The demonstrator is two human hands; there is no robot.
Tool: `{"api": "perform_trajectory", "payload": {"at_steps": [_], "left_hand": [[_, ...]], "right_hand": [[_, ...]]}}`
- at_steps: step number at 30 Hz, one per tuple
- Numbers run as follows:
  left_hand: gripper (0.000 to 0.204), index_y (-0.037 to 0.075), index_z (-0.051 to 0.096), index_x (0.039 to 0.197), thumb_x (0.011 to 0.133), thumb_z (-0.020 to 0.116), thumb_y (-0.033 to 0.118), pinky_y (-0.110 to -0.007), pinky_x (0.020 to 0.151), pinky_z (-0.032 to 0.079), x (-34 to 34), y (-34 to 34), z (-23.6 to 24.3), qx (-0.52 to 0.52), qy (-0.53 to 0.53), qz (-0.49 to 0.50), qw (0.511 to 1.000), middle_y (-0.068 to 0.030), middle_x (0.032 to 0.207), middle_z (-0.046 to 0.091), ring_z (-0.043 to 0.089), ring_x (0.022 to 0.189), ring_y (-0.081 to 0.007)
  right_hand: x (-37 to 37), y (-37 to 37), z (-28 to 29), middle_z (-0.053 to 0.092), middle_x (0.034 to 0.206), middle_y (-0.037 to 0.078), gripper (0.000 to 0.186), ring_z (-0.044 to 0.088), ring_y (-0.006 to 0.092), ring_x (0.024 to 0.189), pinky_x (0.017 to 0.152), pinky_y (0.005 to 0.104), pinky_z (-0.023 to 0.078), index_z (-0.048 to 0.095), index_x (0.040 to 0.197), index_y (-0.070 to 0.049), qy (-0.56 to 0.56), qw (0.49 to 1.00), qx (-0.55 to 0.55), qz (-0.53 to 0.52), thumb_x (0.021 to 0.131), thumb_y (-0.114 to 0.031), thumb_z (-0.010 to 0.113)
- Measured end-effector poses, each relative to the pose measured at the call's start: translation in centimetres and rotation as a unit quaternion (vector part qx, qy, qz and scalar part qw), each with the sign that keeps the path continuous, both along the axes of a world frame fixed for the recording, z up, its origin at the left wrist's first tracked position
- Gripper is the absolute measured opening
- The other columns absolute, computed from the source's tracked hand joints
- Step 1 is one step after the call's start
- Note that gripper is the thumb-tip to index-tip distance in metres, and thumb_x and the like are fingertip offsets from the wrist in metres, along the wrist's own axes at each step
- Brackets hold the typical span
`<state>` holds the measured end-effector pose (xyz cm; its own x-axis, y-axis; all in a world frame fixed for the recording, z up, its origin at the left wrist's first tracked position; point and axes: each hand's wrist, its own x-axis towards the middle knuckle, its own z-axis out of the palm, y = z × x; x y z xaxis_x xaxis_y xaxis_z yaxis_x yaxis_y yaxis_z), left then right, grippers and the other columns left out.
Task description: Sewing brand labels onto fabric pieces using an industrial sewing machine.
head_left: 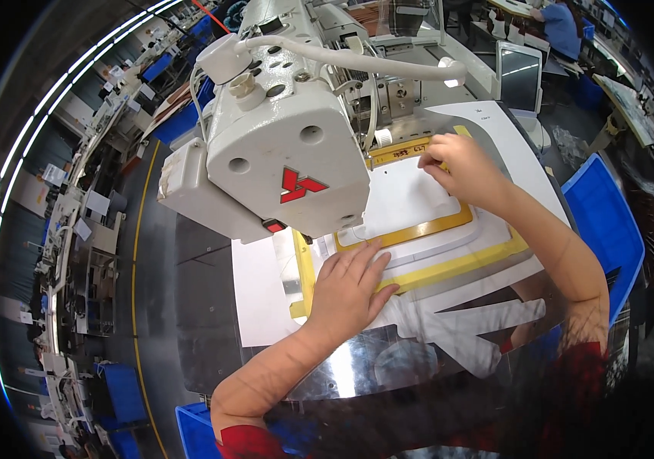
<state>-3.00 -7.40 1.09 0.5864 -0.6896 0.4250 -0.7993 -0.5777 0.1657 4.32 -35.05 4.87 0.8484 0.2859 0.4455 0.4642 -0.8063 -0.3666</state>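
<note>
A white industrial sewing machine (258,130) fills the upper middle, over a yellow clamp frame (411,229) with a white sheet (392,203) inside it and pale templates edged in yellow tape (449,260) around it. My left hand (350,287) lies with fingers apart on the lower left edge of the frame, below the machine head. My right hand (449,168) is over the upper right of the framed sheet, fingers curled and drawn together; what they hold, if anything, is hidden. Large white paper (262,298) lies beneath the templates on the shiny dark table (204,306).
A blue bin (602,214) stands beside the table on the right, another (193,424) at lower left. A screen (516,73) is behind the paper. A person in blue (556,34) works at the back right. Workstations (90,252) line an aisle on the left.
</note>
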Motion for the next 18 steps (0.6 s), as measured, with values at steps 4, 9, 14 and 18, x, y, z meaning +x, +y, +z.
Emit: {"api": "perform_trajectory", "payload": {"at_steps": [4, 9, 14, 18], "left_hand": [[0.047, 0.008, 0.06, 0.119, 0.078, 0.073, 0.027, -0.04, 0.093, 0.043, -0.4, 0.3, -0.4, -0.009, 0.028, -0.065, 0.997, -0.0081, 0.131, 0.056, 0.054, 0.117, -0.0255], [0.051, 0.01, 0.055, 0.125, 0.08, 0.07, 0.03, -0.04, 0.095, 0.043, -3.9, -2.5, 0.7, -0.029, 0.147, -0.229, 0.962, -0.0088, 0.133, 0.054, 0.054, 0.117, -0.0258], [0.051, 0.011, 0.055, 0.125, 0.078, 0.07, 0.024, -0.039, 0.096, 0.044, -6.0, -3.6, -2.4, -0.015, 0.08, -0.214, 0.973, -0.0063, 0.131, 0.055, 0.053, 0.117, -0.0236], [0.044, 0.007, 0.059, 0.119, 0.077, 0.06, 0.018, -0.038, 0.096, 0.043, -6.2, 0.5, -1.5, 0.078, 0.07, -0.144, 0.984, -0.0075, 0.126, 0.056, 0.054, 0.112, -0.0234]], "right_hand": [[-2.7, -1.6, -0.4, 0.064, 0.085, 0.01, 0.004, 0.059, 0.027, 0.087, 0.083, 0.0373, 0.045, 0.066, 0.082, -0.003, 0.044, 0.998, -0.02, 0.041, 0.08, -0.007, 0.066], [-3.5, -2.0, -1.3, 0.064, 0.082, 0.008, 0.013, 0.056, 0.0256, 0.093, 0.092, 0.0382, 0.04, 0.067, 0.081, -0.005, 0.071, 0.99, -0.049, 0.114, 0.084, -0.017, 0.065], [-2.3, 1.7, -0.7, 0.062, 0.087, 0.008, 0.019, 0.055, 0.0258, 0.098, 0.097, 0.0402, 0.038, 0.064, 0.083, -0.005, 0.029, 0.984, -0.066, 0.161, 0.086, -0.024, 0.066], [-2.1, 5.2, -0.8, 0.064, 0.098, 0.01, 0.02, 0.055, 0.0273, 0.106, 0.101, 0.0404, 0.037, 0.064, 0.099, -0.005, 0.135, 0.974, -0.033, 0.181, 0.093, -0.023, 0.057]]}}
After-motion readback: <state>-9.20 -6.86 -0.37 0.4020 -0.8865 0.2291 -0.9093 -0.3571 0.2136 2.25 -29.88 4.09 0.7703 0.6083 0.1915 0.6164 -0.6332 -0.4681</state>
